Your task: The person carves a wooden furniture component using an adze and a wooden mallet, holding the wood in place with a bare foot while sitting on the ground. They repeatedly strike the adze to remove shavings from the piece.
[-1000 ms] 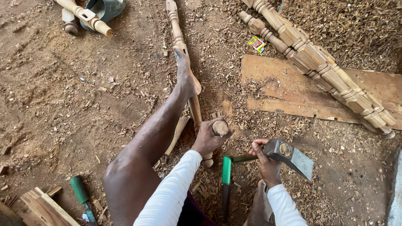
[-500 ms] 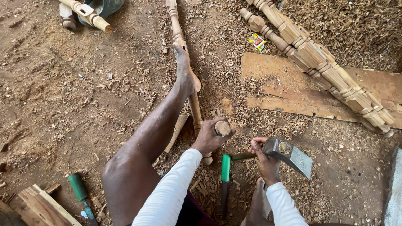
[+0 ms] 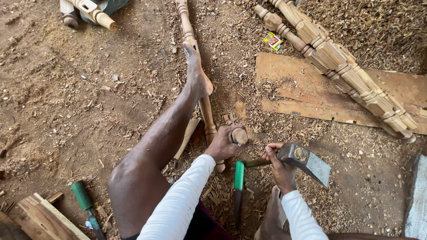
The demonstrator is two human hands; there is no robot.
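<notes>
My left hand [image 3: 224, 144] is closed around a wooden-handled chisel [image 3: 240, 136], its round butt showing above my fist. The chisel stands against the near end of a long turned wooden spindle [image 3: 199, 84] lying on the dirt floor. My bare foot [image 3: 195, 73] presses on that spindle further up. My right hand [image 3: 280, 166] grips a metal hatchet [image 3: 307, 161] close under its head, held just right of the chisel. A green-handled chisel [image 3: 239, 182] lies on the ground between my hands.
Carved square-and-round wooden posts [image 3: 338, 58] lie at upper right over a flat board [image 3: 311, 95]. Another turned piece [image 3: 93, 12] lies at upper left. A green-handled tool [image 3: 84, 200] and wood blocks [image 3: 40, 218] are at lower left. Shavings cover the floor.
None of note: both hands, the chisel and the hatchet stay nearly where they were; the view shifts slightly.
</notes>
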